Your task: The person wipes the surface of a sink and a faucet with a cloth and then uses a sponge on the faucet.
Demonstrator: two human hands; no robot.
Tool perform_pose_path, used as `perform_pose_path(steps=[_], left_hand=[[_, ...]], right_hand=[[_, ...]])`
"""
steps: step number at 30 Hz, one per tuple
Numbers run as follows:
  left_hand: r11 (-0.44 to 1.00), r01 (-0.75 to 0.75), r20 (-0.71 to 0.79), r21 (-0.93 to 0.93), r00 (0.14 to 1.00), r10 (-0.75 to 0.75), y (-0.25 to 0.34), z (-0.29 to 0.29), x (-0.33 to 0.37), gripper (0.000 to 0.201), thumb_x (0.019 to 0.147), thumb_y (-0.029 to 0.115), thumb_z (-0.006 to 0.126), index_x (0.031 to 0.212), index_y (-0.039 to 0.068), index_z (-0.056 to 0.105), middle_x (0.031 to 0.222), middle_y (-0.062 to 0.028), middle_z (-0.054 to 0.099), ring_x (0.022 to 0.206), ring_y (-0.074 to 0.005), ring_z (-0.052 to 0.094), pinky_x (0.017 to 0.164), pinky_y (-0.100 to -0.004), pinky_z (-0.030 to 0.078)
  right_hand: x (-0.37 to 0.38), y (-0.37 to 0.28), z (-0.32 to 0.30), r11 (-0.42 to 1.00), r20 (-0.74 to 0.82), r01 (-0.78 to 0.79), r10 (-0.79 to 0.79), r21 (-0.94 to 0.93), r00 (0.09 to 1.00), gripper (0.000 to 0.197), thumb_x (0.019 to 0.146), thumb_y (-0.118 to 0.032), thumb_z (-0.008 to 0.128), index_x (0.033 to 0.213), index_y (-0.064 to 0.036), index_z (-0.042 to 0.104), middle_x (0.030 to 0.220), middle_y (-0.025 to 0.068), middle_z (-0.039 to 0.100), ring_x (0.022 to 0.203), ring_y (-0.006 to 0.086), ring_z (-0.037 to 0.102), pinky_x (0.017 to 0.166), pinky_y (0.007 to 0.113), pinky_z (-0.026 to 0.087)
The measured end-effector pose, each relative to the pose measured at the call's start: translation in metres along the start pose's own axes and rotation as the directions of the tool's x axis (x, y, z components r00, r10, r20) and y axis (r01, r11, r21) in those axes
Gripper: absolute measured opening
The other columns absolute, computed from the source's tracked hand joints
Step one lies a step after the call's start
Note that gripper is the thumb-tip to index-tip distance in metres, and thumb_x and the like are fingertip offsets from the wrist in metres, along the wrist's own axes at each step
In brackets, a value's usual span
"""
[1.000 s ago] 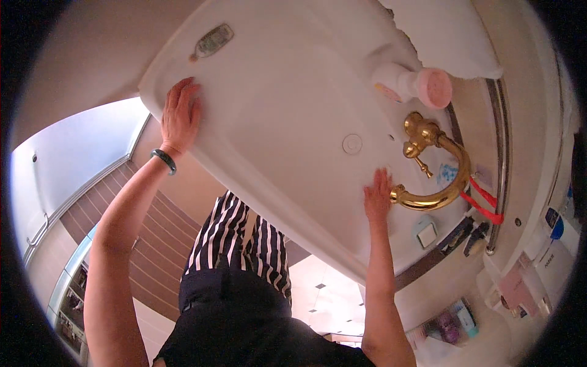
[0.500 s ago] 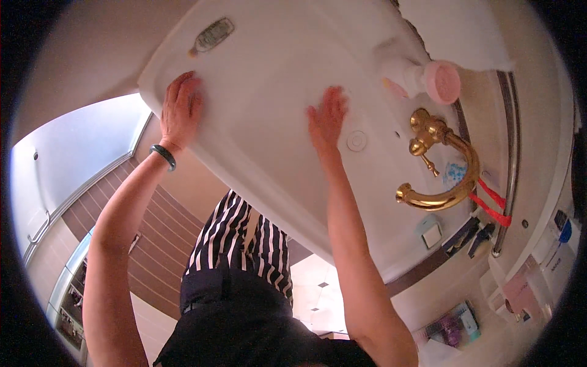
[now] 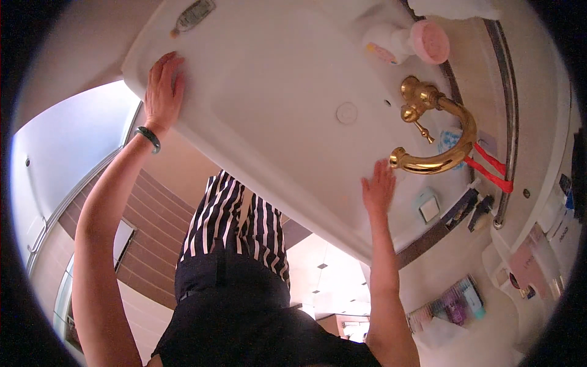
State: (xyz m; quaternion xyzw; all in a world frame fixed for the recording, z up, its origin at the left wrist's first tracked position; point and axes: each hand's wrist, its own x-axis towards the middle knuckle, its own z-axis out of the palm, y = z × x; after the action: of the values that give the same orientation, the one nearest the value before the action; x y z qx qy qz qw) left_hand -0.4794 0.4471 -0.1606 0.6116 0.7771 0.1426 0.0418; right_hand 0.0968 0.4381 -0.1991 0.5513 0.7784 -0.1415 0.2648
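My left hand [image 3: 164, 90], with a dark green bangle [image 3: 148, 139] at the wrist, lies on the front left rim of a white washbasin [image 3: 269, 104]. Its fingers are stretched out and hold nothing. Over the right part of the basin, my right hand [image 3: 379, 188] is spread flat with no object in it, its fingertips just below the spout of a gold tap [image 3: 437, 164]. Whether the palm touches the surface I cannot tell. The round drain [image 3: 347, 112] lies to the left of the tap. No running water shows.
A small clear bottle [image 3: 194, 17] lies at the far left. Behind the tap stand a white bottle with a pink top [image 3: 430, 41] and a metal rail [image 3: 506, 116] with a red band [image 3: 489, 173]. A soap dish [image 3: 428, 207] sits at the right; packages [image 3: 455, 306] lie beyond.
My right hand has moved from left of the drain to the right, close below the tap's spout. My left hand stays on the rim. The view has shifted slightly.
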Motion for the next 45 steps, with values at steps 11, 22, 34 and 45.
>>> perform_pose_path(steps=[11, 22, 34, 45], left_hand=[[0.998, 0.041, 0.007, -0.041, 0.999, -0.041, 0.007, 0.008, 0.010, 0.030, 0.091, 0.013, 0.052, 0.121, 0.009, 0.057, 0.133, -0.0120, 0.053, 0.123, -0.0331, 0.048, 0.105, -0.0420, 0.041], [0.999, 0.037, -0.013, 0.001, 0.999, -0.037, -0.016, 0.003, 0.006, 0.032, 0.092, 0.010, 0.050, 0.124, 0.007, 0.056, 0.137, -0.0108, 0.051, 0.127, -0.0322, 0.045, 0.109, -0.0422, 0.036], [1.000, -0.010, -0.059, -0.003, 0.998, 0.009, -0.010, 0.006, 0.007, 0.031, 0.090, 0.010, 0.051, 0.120, 0.009, 0.057, 0.133, -0.0111, 0.053, 0.125, -0.0316, 0.047, 0.106, -0.0419, 0.039], [0.999, 0.030, -0.044, -0.011, 0.999, -0.030, -0.008, -0.004, 0.002, 0.030, 0.092, 0.013, 0.052, 0.121, 0.009, 0.056, 0.132, -0.0095, 0.054, 0.123, -0.0311, 0.048, 0.105, -0.0410, 0.040]], right_hand=[[0.148, -0.267, -0.064, 0.718, -0.269, 0.283, -0.137, 0.636, 0.953, 0.058, 0.099, -0.028, 0.040, 0.151, -0.0059, 0.027, 0.161, 0.0173, 0.015, 0.147, 0.0444, 0.008, 0.117, 0.056, 0.009], [-0.049, 0.017, 0.010, 0.965, 0.031, 0.249, -0.252, 0.081, 0.967, 0.069, 0.083, -0.032, 0.068, 0.146, -0.0159, 0.042, 0.156, 0.0071, 0.031, 0.145, 0.0299, 0.027, 0.114, 0.053, 0.025], [0.003, -0.048, 0.027, 0.634, -0.136, 0.094, 0.019, 0.768, 0.991, 0.044, 0.091, -0.007, 0.056, 0.135, -0.0116, 0.054, 0.141, 0.0080, 0.052, 0.132, 0.0295, 0.047, 0.107, 0.039, 0.040], [0.012, -0.088, -0.012, 0.090, 0.294, -0.327, 0.264, 0.941, 0.919, 0.043, 0.089, -0.014, 0.063, 0.130, -0.0029, 0.058, 0.128, 0.0075, 0.059, 0.113, 0.0173, 0.057, 0.098, 0.032, 0.043]])
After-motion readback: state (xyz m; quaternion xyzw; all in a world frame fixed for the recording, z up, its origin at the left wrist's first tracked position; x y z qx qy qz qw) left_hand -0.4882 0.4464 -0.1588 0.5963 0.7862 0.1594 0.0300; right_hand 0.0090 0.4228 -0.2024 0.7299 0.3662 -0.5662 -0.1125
